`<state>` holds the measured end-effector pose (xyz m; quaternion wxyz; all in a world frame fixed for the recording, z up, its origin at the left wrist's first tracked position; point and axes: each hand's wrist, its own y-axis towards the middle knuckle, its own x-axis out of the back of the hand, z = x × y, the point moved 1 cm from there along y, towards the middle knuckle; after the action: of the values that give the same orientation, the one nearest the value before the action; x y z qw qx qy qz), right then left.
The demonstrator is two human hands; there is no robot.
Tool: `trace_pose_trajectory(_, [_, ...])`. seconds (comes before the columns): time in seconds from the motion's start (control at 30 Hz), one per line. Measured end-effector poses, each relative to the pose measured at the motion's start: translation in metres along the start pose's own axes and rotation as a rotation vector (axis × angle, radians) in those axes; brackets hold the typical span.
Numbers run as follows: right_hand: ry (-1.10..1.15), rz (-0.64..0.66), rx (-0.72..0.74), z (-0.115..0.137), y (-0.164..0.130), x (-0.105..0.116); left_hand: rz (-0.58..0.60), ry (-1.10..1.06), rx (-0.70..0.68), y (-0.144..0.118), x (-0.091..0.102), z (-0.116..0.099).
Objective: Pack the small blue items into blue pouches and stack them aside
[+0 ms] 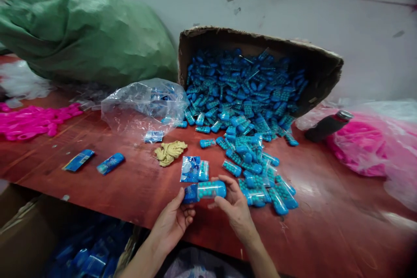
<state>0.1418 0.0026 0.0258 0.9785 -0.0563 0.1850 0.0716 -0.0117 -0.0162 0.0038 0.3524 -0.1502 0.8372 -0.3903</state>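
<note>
Near the table's front edge, a clear container (210, 190) of small turquoise balls with a blue rounded cap lies level between my hands. A dark blue printed sleeve (190, 193) covers its left end, pinched by my left hand (177, 215) with the thumb on top. Thumb and fingers of my right hand (233, 202) curl round the capped end. Just behind lie a flat blue printed packet (190, 169) and another ball-filled container (203, 170), side by side. Many similar containers (257, 178) are heaped to the right of my right hand.
Behind, a tipped cardboard box (260, 39) spills containers onto the red table (325, 226). A clear plastic bag (143, 108), yellow cloth (170, 153), green sack (97, 34) and pink pieces (35, 119) lie leftward. A dark bottle (329, 126) leans at right; an open carton (29, 226) stands below.
</note>
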Motion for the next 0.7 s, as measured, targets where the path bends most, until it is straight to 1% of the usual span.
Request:
trace_pose_trajectory(0.3, [-0.162, 0.058, 0.127, -0.010, -0.009, 0.005, 0.005, 0.007, -0.006, 0.000, -0.002, -0.002])
trace_pose_trajectory(0.4, [-0.168, 0.070, 0.130, -0.015, -0.011, 0.007, 0.010, 0.037, -0.053, 0.002, 0.000, -0.002])
trace_pose_trajectory(0.53, [-0.186, 0.069, 0.148, -0.019, -0.014, 0.007, 0.057, 0.066, -0.147, 0.002, 0.002, -0.004])
trace_pose_trajectory(0.7, [-0.337, 0.088, 0.232, -0.019, -0.018, 0.007, 0.046, 0.059, -0.138, 0.003, 0.001, -0.006])
